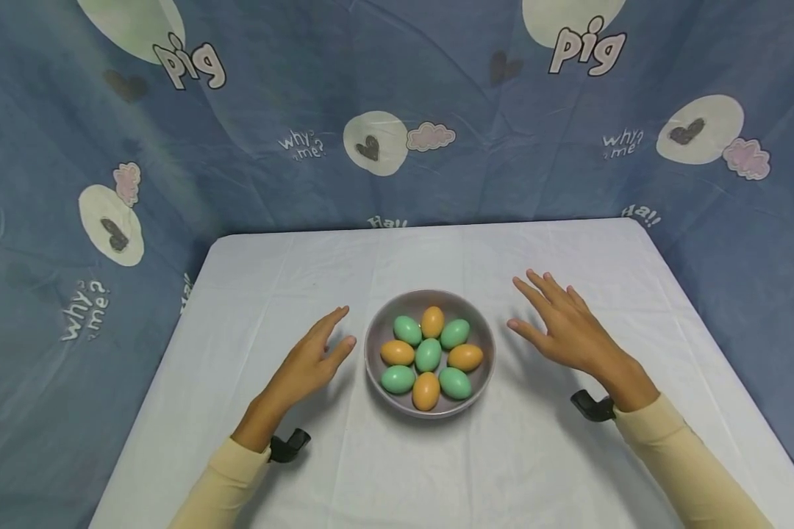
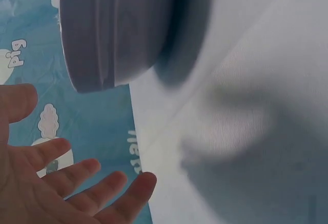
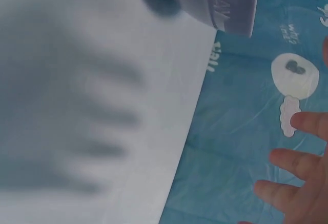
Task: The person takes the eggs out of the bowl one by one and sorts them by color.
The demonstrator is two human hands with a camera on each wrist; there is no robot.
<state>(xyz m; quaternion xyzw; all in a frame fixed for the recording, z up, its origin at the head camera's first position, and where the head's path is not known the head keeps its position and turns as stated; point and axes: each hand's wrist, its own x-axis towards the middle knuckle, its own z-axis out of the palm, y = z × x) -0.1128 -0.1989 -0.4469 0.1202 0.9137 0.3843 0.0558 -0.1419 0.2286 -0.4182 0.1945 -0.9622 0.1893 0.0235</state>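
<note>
A round grey-mauve bowl [image 1: 370,367] stands on the white-covered table, holding several green eggs [image 1: 428,355] and orange eggs [image 1: 426,391] in a ring around a central green one. To its left my left hand [image 1: 309,364] hovers with fingers extended, apart from the rim. On the other side, my right hand [image 1: 565,327] is raised with its fingers spread, also apart from the bowl. Both palms hold nothing. In the left wrist view the bowl's side [image 2: 123,29] shows above the fingers. Raised letters mark the bowl's wall [image 3: 225,3] in the right wrist view.
A white cloth [image 1: 397,477] covers the table. Behind and beside it hangs a blue printed curtain [image 1: 251,176]. Black wrist cameras sit on the left wrist [image 1: 290,445] and the right wrist [image 1: 592,405].
</note>
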